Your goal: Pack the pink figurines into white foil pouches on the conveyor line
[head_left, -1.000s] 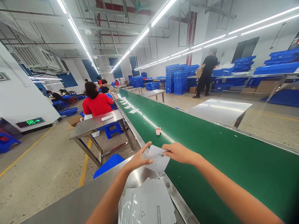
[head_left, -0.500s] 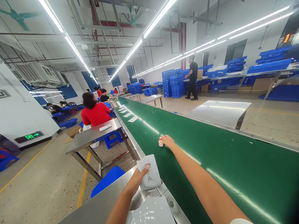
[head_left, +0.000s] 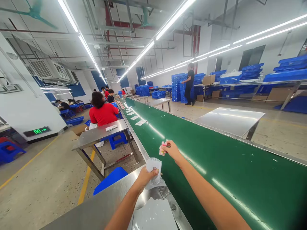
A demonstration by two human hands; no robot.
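A long green conveyor belt (head_left: pixel 216 153) runs away from the viewer through the hall, with a steel bench (head_left: pixel 100 204) at its near edge. On that bench, just under the forearms, lies a stack of flat white pouches (head_left: pixel 155 217). Farther up the line a second steel table (head_left: pixel 100 134) stands behind a seated person in a red shirt (head_left: pixel 103 112), and another person in black (head_left: pixel 189 83) stands by stacked blue crates (head_left: pixel 178 88) across the floor.

The left hand (head_left: pixel 145 176) is closed on a small clear pouch (head_left: pixel 154 171), pinching it upright above the bench edge, its mouth apparently turned upward. The right hand (head_left: pixel 171 149) is closed around a small pink toy (head_left: pixel 163 148), lifted off the belt and held just above and beyond the pouch, not touching it.

As a judgement, the work stands at the midpoint: pouch picked and held ready, toy picked from the belt; the toy is not yet inside the pouch, and the stack remains unfilled.
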